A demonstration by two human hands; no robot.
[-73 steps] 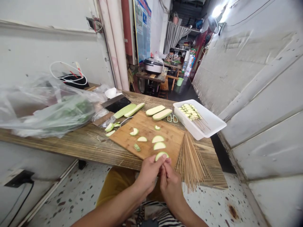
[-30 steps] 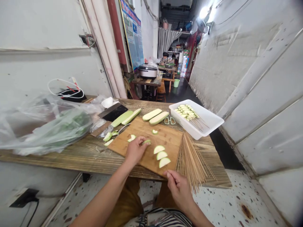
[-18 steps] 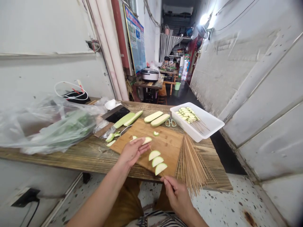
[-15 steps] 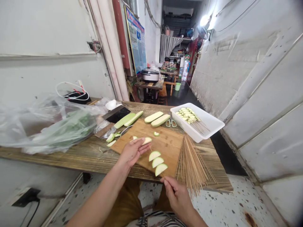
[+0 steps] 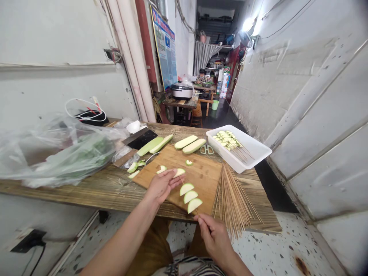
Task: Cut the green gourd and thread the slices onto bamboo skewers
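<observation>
My right hand (image 5: pixel 214 234) is closed around the lower end of a bamboo skewer (image 5: pixel 197 211), just off the near edge of the cutting board (image 5: pixel 201 172). Three pale half-moon zucchini slices (image 5: pixel 190 196) with green rims are threaded along it. At the skewer's upper end, my left hand (image 5: pixel 163 186) pinches another zucchini slice (image 5: pixel 180 172) between thumb and fingers, with the tip at or in the slice. A further cut piece (image 5: pixel 163 168) lies on the board behind the left hand, and a small end piece (image 5: pixel 189 162) sits farther back.
Loose skewers (image 5: pixel 234 199) fan out right of the board. A white plastic tub (image 5: pixel 255 147) holds finished skewers. Peeled zucchini halves (image 5: pixel 194 146), scissors (image 5: pixel 207 149) and a cleaver (image 5: pixel 142 138) lie behind the board. A plastic bag of greens (image 5: pixel 83 153) fills the table's left.
The camera view has shifted very slightly. Both hands, the skewer and its slices keep nearly the same positions.
</observation>
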